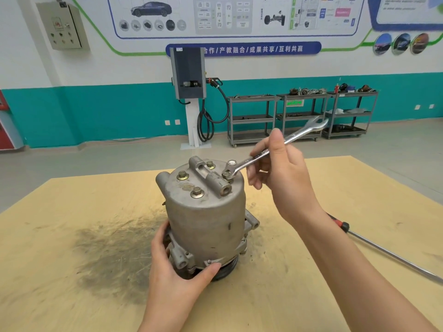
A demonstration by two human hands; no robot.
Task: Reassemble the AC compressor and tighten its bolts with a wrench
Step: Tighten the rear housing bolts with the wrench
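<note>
1. Left hand (177, 267), lower middle of the frame, is wrapped round the base of the AC compressor (206, 219), thumb hooked over the front flange. It's basically the anchor.
2. The compressor stands upright on the wooden table (72, 236), dead centre, with 4 bolts showing on its top cap.
3. The wrench (268, 149) has its open end seated on the right-hand bolt (226, 174). The handle runs up and to the right, away from the bolt.
4. Right hand (280, 171), right of centre, is closed round the wrench's mid-shaft, so it's the nearer hand for the swing. My guess: next is a turn about that bolt.
5. A screwdriver (383, 252) lies at the far right, untouched.
</note>
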